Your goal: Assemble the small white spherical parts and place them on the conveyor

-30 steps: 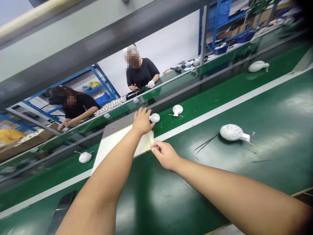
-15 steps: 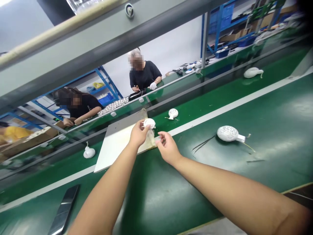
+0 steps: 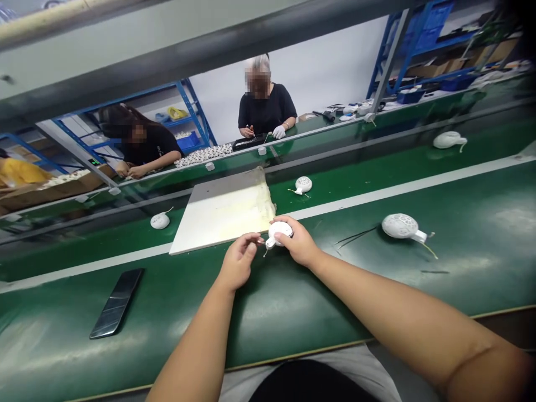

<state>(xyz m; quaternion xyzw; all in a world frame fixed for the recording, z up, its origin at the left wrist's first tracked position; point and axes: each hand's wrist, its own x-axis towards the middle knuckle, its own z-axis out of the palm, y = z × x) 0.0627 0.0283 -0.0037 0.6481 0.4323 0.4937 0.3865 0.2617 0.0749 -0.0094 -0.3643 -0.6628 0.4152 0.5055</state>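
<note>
My right hand (image 3: 297,241) grips a white rounded plastic piece (image 3: 279,229) with a short neck, thumb on top. The neck points left and down, and a thin wire hangs from it. Close beside that neck is my left hand (image 3: 242,259), its fingertips pinched together. What they pinch is too small to make out. Just beyond both hands lies a white board (image 3: 221,215) with a stained, yellowish right edge. To the right, a larger white lattice-patterned piece (image 3: 400,226) with a neck and wires rests on the green table (image 3: 335,296).
Thin dark strips (image 3: 355,238) lie left of the larger piece. Other white pieces sit on the green belt: one at left (image 3: 159,221), one at centre (image 3: 304,185), one far right (image 3: 449,139). A black phone-like slab (image 3: 117,304) is at left. Two co-workers sit across.
The white piece has passed from my left hand to my right hand and come nearer me. My left hand has moved down to its neck. The camera view has tilted and shifted.
</note>
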